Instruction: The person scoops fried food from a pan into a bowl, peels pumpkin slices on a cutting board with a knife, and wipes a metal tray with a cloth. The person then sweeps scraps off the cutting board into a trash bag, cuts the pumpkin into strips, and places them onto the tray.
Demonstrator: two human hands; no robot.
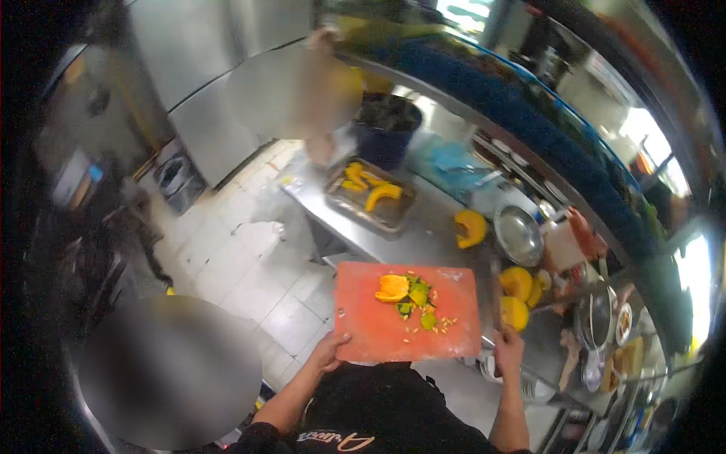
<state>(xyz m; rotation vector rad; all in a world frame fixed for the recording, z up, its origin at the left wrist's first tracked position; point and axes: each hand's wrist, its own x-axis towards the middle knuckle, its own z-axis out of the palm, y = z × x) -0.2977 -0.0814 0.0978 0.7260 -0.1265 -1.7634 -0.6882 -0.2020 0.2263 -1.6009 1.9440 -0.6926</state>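
My left hand (333, 351) is closed on the near left corner of an orange-red cutting board (363, 325), held up in front of my body. On the board lie a chunk of orange squash flesh (392, 288), green rind scraps (418, 293) and scattered pale seeds (446, 323). Just beyond the board's right edge, my right hand (509, 349) is closed around a knife (496, 291), whose blade points away from me. Cut squash pieces (514, 312) sit on the counter close to that blade.
A metal tray (389, 219) with squash slices stands on the steel counter (340, 216). Behind it are a dark blue bucket (382, 147), another squash piece (470, 228) and a metal bowl (519, 236). A pan (596, 314) is at right. Another person's arm (321, 147) reaches near the tray.
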